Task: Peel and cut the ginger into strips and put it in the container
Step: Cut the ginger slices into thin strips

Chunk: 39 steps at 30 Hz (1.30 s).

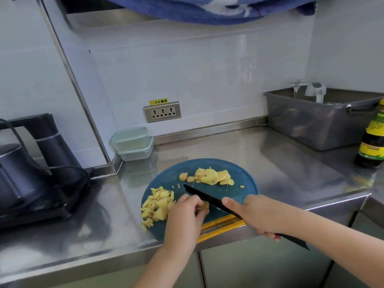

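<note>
A round blue cutting board [245, 183] lies on the steel counter. Peeled ginger slices [209, 176] are piled at its far side, and a heap of cut ginger strips [159, 204] lies at its left. My left hand [185, 217] pinches a small ginger piece [204, 205] against the board. My right hand [257, 215] grips a black knife [199, 193], its blade lying right beside that piece, thumb along the blade's spine. Two stacked clear containers [133, 143] with pale green rims stand at the back left corner.
A black kettle [18, 175] with base and cord fills the left of the counter. A grey tub [320, 119] with glassware sits at the back right, a dark sauce bottle [372, 140] beside it. A yellow strip [220, 225] lies under the board's near edge. The counter edge is just below my hands.
</note>
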Tool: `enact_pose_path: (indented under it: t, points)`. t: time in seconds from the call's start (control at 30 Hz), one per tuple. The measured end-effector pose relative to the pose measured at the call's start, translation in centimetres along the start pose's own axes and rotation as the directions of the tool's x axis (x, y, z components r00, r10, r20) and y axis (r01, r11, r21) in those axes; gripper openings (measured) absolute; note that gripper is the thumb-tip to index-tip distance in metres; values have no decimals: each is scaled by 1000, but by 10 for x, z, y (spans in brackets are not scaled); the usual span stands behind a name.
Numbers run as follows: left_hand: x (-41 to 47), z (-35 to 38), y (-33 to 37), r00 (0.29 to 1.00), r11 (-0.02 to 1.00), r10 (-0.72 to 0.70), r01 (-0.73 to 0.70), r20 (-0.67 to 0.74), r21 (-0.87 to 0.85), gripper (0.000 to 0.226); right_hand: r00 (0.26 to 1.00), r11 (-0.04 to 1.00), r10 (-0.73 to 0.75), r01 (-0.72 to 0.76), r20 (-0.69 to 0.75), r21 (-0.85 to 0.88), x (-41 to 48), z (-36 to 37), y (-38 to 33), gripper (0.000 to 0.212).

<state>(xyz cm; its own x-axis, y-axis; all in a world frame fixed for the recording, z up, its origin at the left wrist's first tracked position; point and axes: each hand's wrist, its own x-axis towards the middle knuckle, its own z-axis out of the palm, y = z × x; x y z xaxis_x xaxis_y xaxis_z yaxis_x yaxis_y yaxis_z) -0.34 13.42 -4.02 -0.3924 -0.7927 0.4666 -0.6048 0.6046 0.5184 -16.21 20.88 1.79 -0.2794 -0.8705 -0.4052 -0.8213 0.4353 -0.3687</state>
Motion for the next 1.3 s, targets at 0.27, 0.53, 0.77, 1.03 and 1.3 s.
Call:
enact_pose_path:
  t: [0.27, 0.53, 0.77, 1.03, 1.3]
  points:
    - [-4, 6, -2, 996, 998, 57, -57, -67, 0, 5, 998, 999, -22, 25, -61, 42, -9, -2, -4, 74]
    - [-4, 3, -1, 994, 995, 99, -99, -39, 15, 7, 996, 996, -63, 67, -57, 62, -22, -4, -6, 49]
    - [-3, 5, -7, 995, 995, 91, -92, -43, -34, 7, 986, 992, 99, -109, 137, 69, -3, -8, -8, 71]
    - [-1, 8, -15, 991, 991, 116, -120, -63, -58, 12, 988, 997, 70, -64, 140, -49, 2, -7, -27, 52]
    - [-4, 7, -15, 989, 992, 106, -112, -101, -56, 10, 970, 916, 75, -158, 231, 367, 17, -11, -21, 65]
